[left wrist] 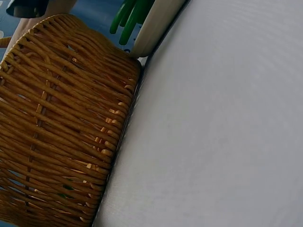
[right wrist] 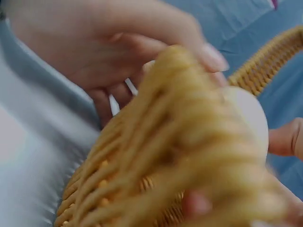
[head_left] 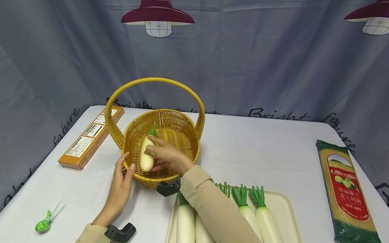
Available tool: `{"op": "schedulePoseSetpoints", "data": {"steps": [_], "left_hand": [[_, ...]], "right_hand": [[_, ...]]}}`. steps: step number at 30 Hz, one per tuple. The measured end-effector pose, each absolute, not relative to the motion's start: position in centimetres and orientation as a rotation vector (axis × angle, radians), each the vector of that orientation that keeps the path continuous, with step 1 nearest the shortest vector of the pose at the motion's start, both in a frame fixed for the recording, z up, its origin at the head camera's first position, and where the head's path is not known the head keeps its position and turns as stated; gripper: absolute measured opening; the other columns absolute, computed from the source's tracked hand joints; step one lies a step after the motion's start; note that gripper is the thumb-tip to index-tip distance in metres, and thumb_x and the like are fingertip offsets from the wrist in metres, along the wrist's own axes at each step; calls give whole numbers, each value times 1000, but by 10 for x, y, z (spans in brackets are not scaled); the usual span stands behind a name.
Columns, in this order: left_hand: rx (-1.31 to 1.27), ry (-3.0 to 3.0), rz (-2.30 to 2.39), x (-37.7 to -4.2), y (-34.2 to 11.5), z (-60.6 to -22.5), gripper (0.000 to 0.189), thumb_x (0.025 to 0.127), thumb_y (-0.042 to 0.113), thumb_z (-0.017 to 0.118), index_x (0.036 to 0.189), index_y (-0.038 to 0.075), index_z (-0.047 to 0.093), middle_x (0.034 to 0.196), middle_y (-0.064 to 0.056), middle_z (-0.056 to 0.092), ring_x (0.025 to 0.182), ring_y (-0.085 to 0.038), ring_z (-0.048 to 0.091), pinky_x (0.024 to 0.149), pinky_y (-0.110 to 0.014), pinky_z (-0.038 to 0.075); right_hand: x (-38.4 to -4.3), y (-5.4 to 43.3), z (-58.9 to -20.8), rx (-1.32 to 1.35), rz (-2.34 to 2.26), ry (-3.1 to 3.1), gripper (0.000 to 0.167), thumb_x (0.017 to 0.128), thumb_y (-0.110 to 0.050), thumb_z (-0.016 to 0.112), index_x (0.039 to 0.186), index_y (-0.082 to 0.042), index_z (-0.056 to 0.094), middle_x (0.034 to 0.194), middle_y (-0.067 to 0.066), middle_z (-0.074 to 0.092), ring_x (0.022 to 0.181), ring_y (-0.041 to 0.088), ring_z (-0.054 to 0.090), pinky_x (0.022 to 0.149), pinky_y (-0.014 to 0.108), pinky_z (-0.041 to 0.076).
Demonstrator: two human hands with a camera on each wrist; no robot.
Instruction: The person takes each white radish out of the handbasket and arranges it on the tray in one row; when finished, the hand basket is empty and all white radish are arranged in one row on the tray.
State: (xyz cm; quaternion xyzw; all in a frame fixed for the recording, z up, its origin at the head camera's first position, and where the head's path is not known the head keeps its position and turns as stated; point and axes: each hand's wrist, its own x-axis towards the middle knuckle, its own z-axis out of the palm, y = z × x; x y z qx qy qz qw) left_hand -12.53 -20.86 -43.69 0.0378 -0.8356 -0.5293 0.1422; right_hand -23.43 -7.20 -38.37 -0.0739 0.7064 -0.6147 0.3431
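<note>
A yellow wicker basket [head_left: 165, 113] with a tall handle stands on the table. Inside it, my right hand [head_left: 168, 157] holds a white radish [head_left: 147, 156] with a green top, its fingers laid over the side. The right wrist view shows the radish's pale end [right wrist: 251, 118] beside the right thumb [right wrist: 286, 137]. My left hand [head_left: 119, 190] grips the near left rim, as the right wrist view shows the left hand [right wrist: 113, 42] at the blurred basket rim. In the left wrist view the woven wall [left wrist: 66, 118] fills the left side, with the left fingers outside the frame.
A cream tray [head_left: 282, 198] with several white radishes [head_left: 183, 236] lies right of the basket, partly under the right forearm. An orange box [head_left: 83, 143] lies at the left. A green-wrapped lollipop [head_left: 43, 224] is nearer, and a pasta pack [head_left: 348, 193] sits far right.
</note>
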Motion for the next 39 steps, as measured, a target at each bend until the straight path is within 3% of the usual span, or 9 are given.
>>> {"op": "schedulePoseSetpoints", "data": {"steps": [8,13,16,21,23,28,32,35,39], "left_hand": [[93,-2432,-1526,-127,-210,-437,50,98,34,33,143,15,19,151,-10,14,139,-29,13,110,-52,17],[88,-2419,-1525,-129,-209,-437,50,98,34,33,143,17,19,151,-9,15,138,-29,15,110,-51,18],[84,-2419,-1517,-128,-209,-436,50,98,34,33,143,17,19,151,-9,15,138,-29,16,110,-51,19],[109,-2419,-1509,-123,-213,-436,50,99,32,33,144,17,18,152,-11,12,135,-33,22,106,-53,23],[113,-2411,-1516,-121,-215,-436,50,99,32,33,144,16,17,152,-12,12,133,-34,25,104,-53,26],[118,-2384,-1536,-121,-215,-436,49,99,31,32,144,18,16,151,-12,13,129,-33,30,100,-50,30],[120,-2380,-1556,-121,-214,-437,49,99,31,31,144,19,15,150,-13,15,128,-33,31,99,-49,31],[120,-2381,-1565,-123,-212,-438,50,99,32,32,144,19,15,150,-13,15,127,-33,32,100,-49,31],[109,-2389,-1569,-125,-210,-439,50,99,33,33,144,17,17,152,-11,12,130,-34,29,102,-50,29]], "right_hand": [[-236,-48,-372,-215,-1636,1699,62,84,-25,54,140,-34,30,100,16,56,74,22,61,85,47,49],[-232,-22,-351,-307,-1631,1651,57,87,-26,50,140,-34,29,111,14,52,74,19,58,73,38,54],[-225,-2,-339,-374,-1634,1611,57,88,-23,49,140,-35,29,120,13,46,76,17,55,61,29,51],[-202,38,-321,-505,-1606,1572,58,89,-16,42,141,-35,25,137,10,32,91,18,54,69,34,50],[-191,59,-316,-548,-1570,1606,58,90,-15,42,141,-36,25,130,8,37,92,17,51,73,37,50],[-166,116,-313,-618,-1441,1821,57,91,-19,48,139,-40,26,103,10,48,83,17,47,62,28,44],[-146,163,-316,-576,-1374,1984,59,91,-20,51,140,-39,24,113,17,46,92,21,51,65,30,46],[-130,200,-323,-535,-1371,2039,61,92,-18,50,143,-33,21,118,21,42,97,23,54,70,39,50],[-107,245,-341,-527,-1381,2062,59,95,-13,43,146,-25,14,115,24,40,94,19,57,68,40,53]]}}
